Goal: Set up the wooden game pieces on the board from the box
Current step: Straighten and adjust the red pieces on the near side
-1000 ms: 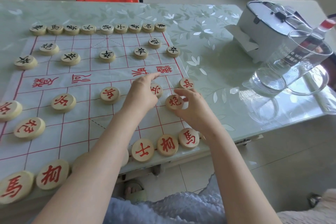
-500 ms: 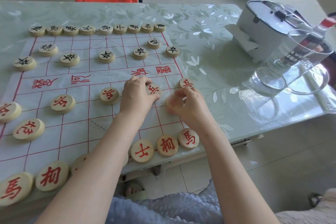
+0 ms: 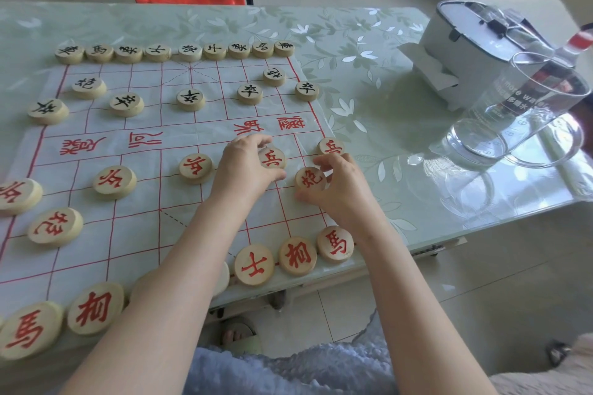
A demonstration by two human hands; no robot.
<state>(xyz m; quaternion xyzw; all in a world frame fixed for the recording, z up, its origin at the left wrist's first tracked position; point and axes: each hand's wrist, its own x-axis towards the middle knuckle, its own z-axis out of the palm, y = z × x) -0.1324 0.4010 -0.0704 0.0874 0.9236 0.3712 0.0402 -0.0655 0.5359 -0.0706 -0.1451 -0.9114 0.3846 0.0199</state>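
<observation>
The red cannon piece (image 3: pixel 310 179) is sitting near the right edge of the board (image 3: pixel 134 234), and your right hand (image 3: pixel 341 184) is pinching it. Just left of it, your left hand (image 3: pixel 244 167) is curling finger and thumb round the red soldier piece (image 3: pixel 272 158). A clear jug (image 3: pixel 519 112) is standing on the table (image 3: pixel 369 74), far right.

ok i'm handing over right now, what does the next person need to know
Left hand grips a red soldier piece in the soldier row.
Right hand pinches the red cannon near the right edge of the board.
Done: black pieces look fully set; the other red cannon is down.
Left: seat both held pieces, then check the near back row, partly hidden behind the left forearm.
</observation>
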